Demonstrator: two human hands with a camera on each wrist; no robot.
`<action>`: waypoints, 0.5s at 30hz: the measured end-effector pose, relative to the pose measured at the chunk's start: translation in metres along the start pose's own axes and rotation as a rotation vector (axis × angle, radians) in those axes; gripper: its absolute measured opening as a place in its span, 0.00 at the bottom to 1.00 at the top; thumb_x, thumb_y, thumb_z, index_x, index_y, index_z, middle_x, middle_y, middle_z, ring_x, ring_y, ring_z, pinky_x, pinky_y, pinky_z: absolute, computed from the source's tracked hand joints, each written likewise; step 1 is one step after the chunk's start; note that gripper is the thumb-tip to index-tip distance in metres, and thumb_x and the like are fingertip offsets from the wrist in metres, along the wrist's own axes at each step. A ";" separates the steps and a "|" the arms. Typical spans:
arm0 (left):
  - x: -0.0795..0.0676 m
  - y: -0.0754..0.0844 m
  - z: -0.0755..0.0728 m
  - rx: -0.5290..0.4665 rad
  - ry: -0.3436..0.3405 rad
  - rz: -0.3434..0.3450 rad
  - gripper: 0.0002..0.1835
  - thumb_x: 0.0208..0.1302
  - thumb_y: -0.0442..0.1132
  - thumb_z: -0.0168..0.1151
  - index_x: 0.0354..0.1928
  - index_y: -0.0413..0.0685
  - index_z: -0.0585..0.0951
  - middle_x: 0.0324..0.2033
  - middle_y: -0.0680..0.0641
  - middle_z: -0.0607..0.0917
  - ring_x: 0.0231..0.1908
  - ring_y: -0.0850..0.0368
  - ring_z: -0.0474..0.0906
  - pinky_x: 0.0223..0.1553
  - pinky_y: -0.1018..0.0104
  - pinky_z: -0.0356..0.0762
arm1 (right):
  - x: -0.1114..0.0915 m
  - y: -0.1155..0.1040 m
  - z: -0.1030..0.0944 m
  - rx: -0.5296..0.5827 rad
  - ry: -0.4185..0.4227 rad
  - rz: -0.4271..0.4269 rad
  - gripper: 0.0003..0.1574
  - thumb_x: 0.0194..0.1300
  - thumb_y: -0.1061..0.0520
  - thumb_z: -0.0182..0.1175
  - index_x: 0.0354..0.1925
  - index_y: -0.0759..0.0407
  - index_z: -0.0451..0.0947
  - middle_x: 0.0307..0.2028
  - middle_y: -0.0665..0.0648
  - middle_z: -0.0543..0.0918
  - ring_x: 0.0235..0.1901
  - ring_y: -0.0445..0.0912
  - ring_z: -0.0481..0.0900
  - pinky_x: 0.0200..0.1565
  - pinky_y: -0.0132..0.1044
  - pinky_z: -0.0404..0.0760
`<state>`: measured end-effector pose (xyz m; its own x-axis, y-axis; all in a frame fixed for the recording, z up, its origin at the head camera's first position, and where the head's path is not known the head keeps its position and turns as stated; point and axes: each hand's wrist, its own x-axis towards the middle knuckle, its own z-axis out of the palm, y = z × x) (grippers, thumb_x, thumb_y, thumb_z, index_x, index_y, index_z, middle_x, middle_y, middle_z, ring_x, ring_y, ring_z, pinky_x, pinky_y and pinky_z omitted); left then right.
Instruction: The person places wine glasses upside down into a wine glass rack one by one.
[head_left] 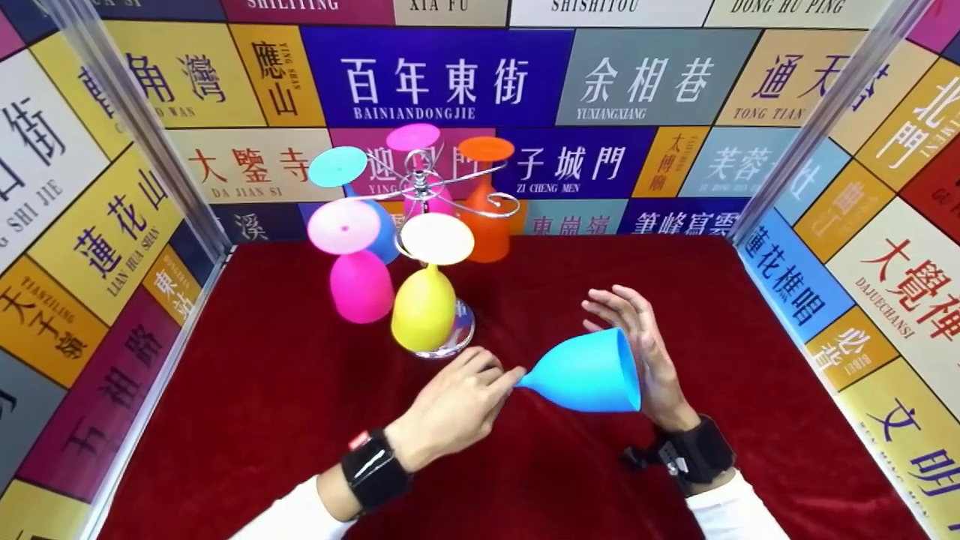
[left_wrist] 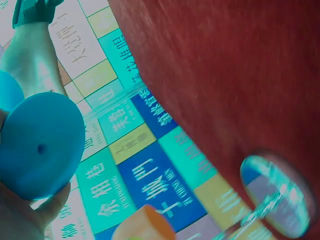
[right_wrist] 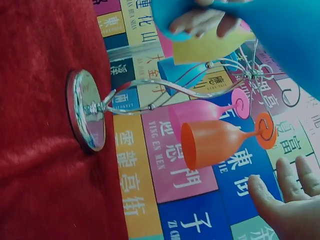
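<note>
A blue plastic goblet (head_left: 581,371) lies sideways in the air above the red cloth, its mouth toward the right. My left hand (head_left: 454,409) pinches it by the stem; the round blue foot (left_wrist: 55,170) faces the left wrist camera. Beside the goblet's mouth is my right hand (head_left: 654,356), fingers extended. In the right wrist view the right hand (right_wrist: 292,207) is apart from the goblet's bowl (right_wrist: 280,37) and grips nothing. Behind the left hand stands a silver wire rack (right_wrist: 175,87), from which a yellow goblet (head_left: 424,307) hangs upside down.
Also hanging on the rack are a front pink goblet (head_left: 361,289), a second blue goblet (head_left: 384,229), an orange goblet (head_left: 487,225) and a rear pink one. The rack's round base (right_wrist: 90,110) rests on red cloth (head_left: 247,420). Panels with printed signs (head_left: 435,79) enclose the back and sides.
</note>
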<state>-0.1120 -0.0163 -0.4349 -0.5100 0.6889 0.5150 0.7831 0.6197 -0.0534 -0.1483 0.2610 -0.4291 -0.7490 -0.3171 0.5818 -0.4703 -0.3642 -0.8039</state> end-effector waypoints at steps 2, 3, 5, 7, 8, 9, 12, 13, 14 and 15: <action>0.001 -0.001 -0.008 0.067 -0.026 0.034 0.17 0.66 0.38 0.56 0.56 0.51 0.81 0.34 0.52 0.88 0.44 0.55 0.78 0.60 0.62 0.73 | 0.002 -0.004 -0.003 -0.016 -0.031 -0.011 0.43 0.76 0.44 0.43 0.73 0.69 0.43 0.70 0.73 0.58 0.71 0.62 0.59 0.70 0.48 0.66; 0.002 -0.002 -0.012 0.101 -0.037 0.051 0.18 0.65 0.38 0.57 0.56 0.51 0.81 0.35 0.52 0.88 0.44 0.55 0.78 0.60 0.62 0.73 | 0.004 -0.006 -0.004 -0.029 -0.048 -0.015 0.44 0.75 0.44 0.44 0.73 0.70 0.43 0.70 0.74 0.57 0.71 0.63 0.58 0.71 0.48 0.64; 0.003 -0.004 -0.018 0.162 -0.059 0.079 0.19 0.63 0.38 0.58 0.56 0.51 0.81 0.36 0.52 0.88 0.44 0.54 0.78 0.60 0.62 0.73 | 0.006 -0.011 -0.007 -0.070 -0.082 -0.023 0.46 0.74 0.43 0.47 0.73 0.70 0.43 0.70 0.74 0.57 0.71 0.63 0.58 0.72 0.47 0.63; 0.004 -0.005 -0.023 0.210 -0.079 0.099 0.20 0.61 0.39 0.58 0.56 0.51 0.81 0.36 0.52 0.88 0.44 0.54 0.79 0.59 0.61 0.73 | 0.008 -0.016 -0.008 -0.116 -0.114 -0.024 0.49 0.73 0.41 0.50 0.73 0.70 0.43 0.71 0.74 0.57 0.71 0.62 0.58 0.72 0.46 0.61; 0.005 -0.005 -0.025 0.229 -0.089 0.106 0.21 0.60 0.39 0.59 0.57 0.51 0.81 0.36 0.53 0.88 0.44 0.53 0.79 0.59 0.61 0.73 | 0.009 -0.018 -0.009 -0.147 -0.129 -0.022 0.50 0.72 0.41 0.51 0.73 0.71 0.43 0.70 0.74 0.57 0.71 0.62 0.58 0.73 0.45 0.61; 0.005 -0.006 -0.027 0.245 -0.099 0.112 0.21 0.60 0.40 0.59 0.57 0.52 0.81 0.36 0.53 0.89 0.44 0.53 0.79 0.58 0.61 0.73 | 0.009 -0.020 -0.009 -0.181 -0.143 -0.019 0.52 0.71 0.40 0.53 0.73 0.71 0.43 0.70 0.74 0.58 0.71 0.61 0.58 0.73 0.44 0.61; 0.007 -0.006 -0.032 0.276 -0.135 0.124 0.21 0.60 0.41 0.59 0.57 0.51 0.81 0.34 0.54 0.89 0.44 0.53 0.79 0.58 0.60 0.72 | 0.009 -0.027 -0.009 -0.281 -0.182 -0.006 0.54 0.69 0.39 0.56 0.73 0.71 0.44 0.70 0.73 0.59 0.71 0.61 0.59 0.73 0.42 0.60; 0.007 -0.006 -0.033 0.287 -0.149 0.128 0.21 0.60 0.41 0.59 0.57 0.51 0.81 0.34 0.54 0.89 0.44 0.53 0.79 0.58 0.59 0.72 | 0.008 -0.029 -0.008 -0.313 -0.195 0.000 0.55 0.69 0.39 0.56 0.74 0.71 0.45 0.70 0.73 0.59 0.71 0.61 0.59 0.73 0.41 0.60; 0.008 -0.006 -0.035 0.297 -0.161 0.132 0.21 0.60 0.42 0.59 0.57 0.51 0.81 0.34 0.54 0.89 0.44 0.52 0.79 0.57 0.59 0.72 | 0.008 -0.031 -0.008 -0.343 -0.207 0.005 0.55 0.68 0.38 0.56 0.74 0.71 0.45 0.70 0.73 0.60 0.71 0.61 0.59 0.73 0.41 0.60; 0.009 -0.006 -0.037 0.310 -0.173 0.139 0.21 0.61 0.43 0.59 0.57 0.51 0.81 0.33 0.54 0.89 0.44 0.52 0.79 0.57 0.59 0.72 | 0.008 -0.033 -0.007 -0.371 -0.217 0.009 0.55 0.68 0.38 0.57 0.74 0.70 0.46 0.70 0.72 0.60 0.71 0.61 0.59 0.73 0.40 0.59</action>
<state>-0.1083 -0.0282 -0.3986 -0.4800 0.8113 0.3337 0.7176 0.5819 -0.3827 -0.1417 0.2767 -0.3987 -0.6569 -0.5099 0.5554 -0.6298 -0.0339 -0.7760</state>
